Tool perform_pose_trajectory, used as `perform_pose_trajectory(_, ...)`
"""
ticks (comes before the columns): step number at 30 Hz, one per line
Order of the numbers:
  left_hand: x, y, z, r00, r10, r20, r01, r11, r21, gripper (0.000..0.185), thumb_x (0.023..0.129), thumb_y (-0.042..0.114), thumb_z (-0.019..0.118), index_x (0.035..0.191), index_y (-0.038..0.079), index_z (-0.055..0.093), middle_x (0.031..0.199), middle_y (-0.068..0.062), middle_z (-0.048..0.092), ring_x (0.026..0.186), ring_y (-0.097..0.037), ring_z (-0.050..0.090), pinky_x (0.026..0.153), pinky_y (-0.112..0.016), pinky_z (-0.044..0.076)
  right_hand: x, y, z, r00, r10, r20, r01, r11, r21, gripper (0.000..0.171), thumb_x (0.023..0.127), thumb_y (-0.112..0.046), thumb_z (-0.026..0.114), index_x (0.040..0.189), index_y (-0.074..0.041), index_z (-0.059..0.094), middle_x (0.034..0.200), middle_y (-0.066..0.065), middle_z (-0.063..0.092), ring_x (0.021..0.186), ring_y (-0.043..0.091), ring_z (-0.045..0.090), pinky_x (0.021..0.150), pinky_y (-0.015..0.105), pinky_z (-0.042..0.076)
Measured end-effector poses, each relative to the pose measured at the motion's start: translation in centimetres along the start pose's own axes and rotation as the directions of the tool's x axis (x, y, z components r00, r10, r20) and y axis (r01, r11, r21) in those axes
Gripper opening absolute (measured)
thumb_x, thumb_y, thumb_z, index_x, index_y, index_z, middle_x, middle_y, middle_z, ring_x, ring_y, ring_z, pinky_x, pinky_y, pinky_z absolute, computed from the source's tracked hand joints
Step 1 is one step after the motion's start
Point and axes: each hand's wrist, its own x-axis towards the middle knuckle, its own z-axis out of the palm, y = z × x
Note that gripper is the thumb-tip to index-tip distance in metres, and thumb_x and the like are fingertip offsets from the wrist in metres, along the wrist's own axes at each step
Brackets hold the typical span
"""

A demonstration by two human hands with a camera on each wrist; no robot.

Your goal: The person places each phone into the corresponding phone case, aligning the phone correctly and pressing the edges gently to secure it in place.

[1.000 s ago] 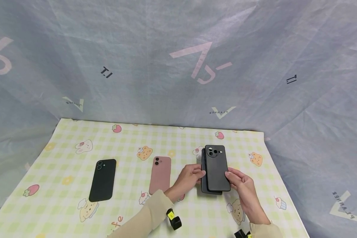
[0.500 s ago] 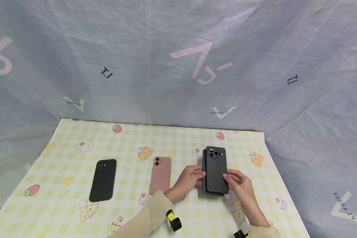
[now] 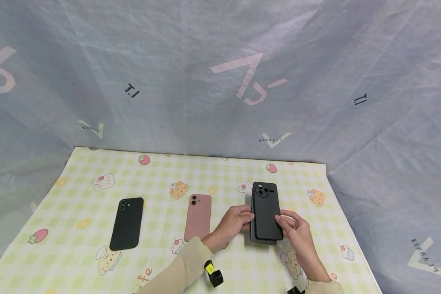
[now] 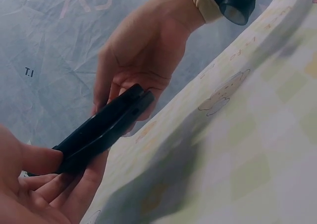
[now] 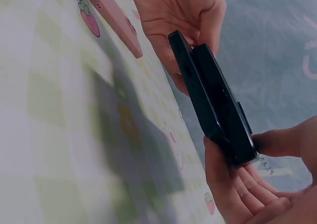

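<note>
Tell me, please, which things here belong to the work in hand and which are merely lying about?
In hand: black phone and the dark case stacked beneath it, held by left hand and right hand.
Lying about: pink phone, black phone on the left, checked cloth.

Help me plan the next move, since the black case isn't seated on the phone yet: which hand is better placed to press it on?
Probably the right hand: its thumb lies on the black case, while the left hand steadies the phone beneath from the far edge.
</note>
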Motion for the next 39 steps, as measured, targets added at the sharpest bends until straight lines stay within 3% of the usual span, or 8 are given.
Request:
perform_pose_trajectory(14, 0.0, -0.3, 0.1, 1.0, -0.005, 0.016, 0.006, 1.0, -0.03, 0.035, 0.11, 0.008, 0.056, 0.143, -0.001, 0.066, 0.135, -0.016, 0.073, 0.114, -0.027, 0.075, 0.095, -0.041, 0.062, -0.5, 0.2, 0.5, 0.999, 0.028, -0.018, -0.026, 0.995, 0.101, 0.044, 0.109, -0.016, 0.067, 0.148, 0.0, 0.054, 0.105, -0.004, 0.082, 0.084, 0.004, 0.074, 0.077, 0.02, 0.059)
perform_pose_trajectory(20, 0.1, -0.3, 0.1, 1.0, -0.02, 0.014, 0.021, 0.999, -0.042, 0.035, 0.111, 0.01, 0.056, 0.143, -0.001, 0.065, 0.135, -0.016, 0.073, 0.115, -0.028, 0.075, 0.096, -0.041, 0.062, -0.6, 0.2, 0.7, 1.0, 0.017, -0.007, -0.016, 0.993, 0.119, 0.043, 0.11, -0.014, 0.063, 0.149, 0.001, 0.051, 0.111, 0.001, 0.082, 0.093, 0.006, 0.077, 0.08, 0.022, 0.061)
perform_pose_trajectory(26, 0.2, -0.1, 0.1, 1.0, -0.012, 0.006, 0.012, 0.999, -0.035, 0.035, 0.113, 0.018, 0.056, 0.141, 0.001, 0.068, 0.127, -0.014, 0.076, 0.109, -0.025, 0.076, 0.092, -0.035, 0.064, -0.6, 0.1, 0.8, 1.0, -0.005, -0.005, 0.005, 0.991, 0.134, 0.043, 0.109, -0.011, 0.065, 0.148, 0.002, 0.051, 0.106, -0.004, 0.082, 0.095, 0.004, 0.076, 0.08, 0.021, 0.06)
perform_pose_trajectory(31, 0.2, 0.1, 0.3, 1.0, -0.011, -0.02, 0.011, 1.0, 0.0, 0.041, 0.11, 0.035, 0.065, 0.138, 0.006, 0.071, 0.122, -0.008, 0.078, 0.109, -0.021, 0.077, 0.092, -0.035, 0.064, -0.6, 0.1, 1.0, 1.0, -0.03, 0.002, 0.029, 0.988, 0.155, 0.042, 0.109, -0.009, 0.065, 0.147, 0.004, 0.051, 0.103, -0.007, 0.082, 0.095, 0.005, 0.076, 0.08, 0.022, 0.061)
perform_pose_trajectory(39, 0.3, 0.0, 0.4, 0.997, -0.006, -0.079, 0.011, 0.998, 0.063, 0.041, 0.102, 0.024, 0.077, 0.137, 0.005, 0.07, 0.121, -0.008, 0.079, 0.109, -0.019, 0.077, 0.092, -0.032, 0.063, -0.7, 0.2, 1.3, 0.998, -0.057, 0.012, 0.054, 0.985, 0.164, 0.044, 0.108, -0.01, 0.067, 0.147, 0.004, 0.052, 0.104, -0.006, 0.081, 0.095, 0.006, 0.076, 0.082, 0.022, 0.061)
